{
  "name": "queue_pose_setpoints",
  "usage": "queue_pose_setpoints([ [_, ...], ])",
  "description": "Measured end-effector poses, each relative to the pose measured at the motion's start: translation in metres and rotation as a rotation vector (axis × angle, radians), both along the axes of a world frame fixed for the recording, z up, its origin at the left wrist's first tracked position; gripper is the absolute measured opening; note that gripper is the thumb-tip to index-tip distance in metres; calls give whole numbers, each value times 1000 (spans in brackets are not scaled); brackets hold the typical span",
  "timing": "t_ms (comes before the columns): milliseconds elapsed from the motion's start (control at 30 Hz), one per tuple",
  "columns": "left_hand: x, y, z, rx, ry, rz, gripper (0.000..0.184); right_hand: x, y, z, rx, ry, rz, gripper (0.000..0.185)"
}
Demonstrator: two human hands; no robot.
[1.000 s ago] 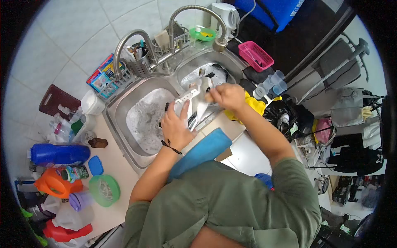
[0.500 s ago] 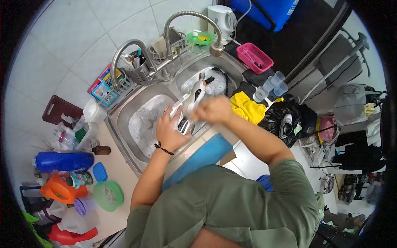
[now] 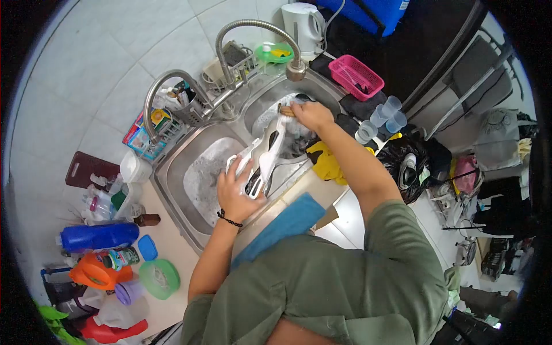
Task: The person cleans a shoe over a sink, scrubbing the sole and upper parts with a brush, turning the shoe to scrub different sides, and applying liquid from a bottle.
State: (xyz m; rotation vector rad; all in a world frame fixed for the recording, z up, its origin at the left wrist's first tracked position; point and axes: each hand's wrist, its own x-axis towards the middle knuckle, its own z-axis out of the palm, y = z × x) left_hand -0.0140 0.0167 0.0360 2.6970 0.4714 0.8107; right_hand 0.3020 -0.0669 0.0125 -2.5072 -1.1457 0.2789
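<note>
My left hand, a dark beaded bracelet at its wrist, grips the near end of a long white piece with cut-out openings and dark parts inside. The piece lies aslant over the divider between the two sink basins; its exact kind is unclear. At its far end, above the right basin, the fingers of my right hand close on a small brown wooden-looking brush. Suds and dark items fill the right basin below. Cloudy, foamy water stands in the left basin.
Two curved faucets rise behind the sink. Bottles, including a blue one, and a green bowl crowd the left counter. On the right are a pink basket, clear cups and a yellow cloth. A blue towel hangs in front.
My right hand has moved away from the middle of the white piece to its far end, over the right basin. The left hand keeps its hold. The view has shifted slightly.
</note>
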Motion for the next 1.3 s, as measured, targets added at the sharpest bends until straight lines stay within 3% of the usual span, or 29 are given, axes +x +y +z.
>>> queue_pose_setpoints([
  [67,1,0,-1,-24,-4,20,77,-32,-5,38,0,111,19,65],
  [100,1,1,-2,-39,-7,31,77,-46,-5,28,42,65,42,63],
  [200,1,2,0,-68,56,31,77,-71,-23,27,209,-137,453,51],
  [300,0,1,-1,-55,26,29,77,-27,-8,0,404,-90,138,46],
  [400,2,1,-1,-55,18,31,76,-30,-2,-6,430,-102,105,42],
  [467,1,1,1,-74,48,29,75,-59,-14,15,416,-226,428,40],
  [533,0,-1,6,-110,102,19,72,-49,-12,2,418,-319,577,42],
  [600,1,0,-1,-64,38,29,74,-24,-10,-5,497,-171,326,45],
  [633,2,0,-3,-39,5,33,75,-12,-7,-6,313,-122,136,48],
  [733,2,0,-1,-52,23,35,75,-35,-8,-3,398,-62,186,45],
  [800,3,0,1,-55,27,35,74,-66,-15,7,449,-172,482,41],
  [867,3,1,2,-54,27,34,73,-61,-17,4,404,-237,606,40],
  [933,2,0,2,-51,28,30,71,-37,-14,-7,471,-107,220,40],
  [967,2,0,-1,-49,21,34,71,-20,-12,-12,381,-114,60,42],
  [1067,2,1,-1,-57,21,31,71,-40,-13,-8,392,-45,93,43],
  [1100,2,3,-4,-60,2,24,72,-54,-11,-15,481,-198,188,44],
  [1200,2,7,-8,-68,-29,5,73,-76,-19,-6,480,-166,387,44],
  [1267,1,4,-3,-73,-12,2,74,-51,-19,-14,495,-52,53,48],
  [1300,0,2,-3,-80,-13,9,74,-40,-19,1,270,32,-78,59],
])
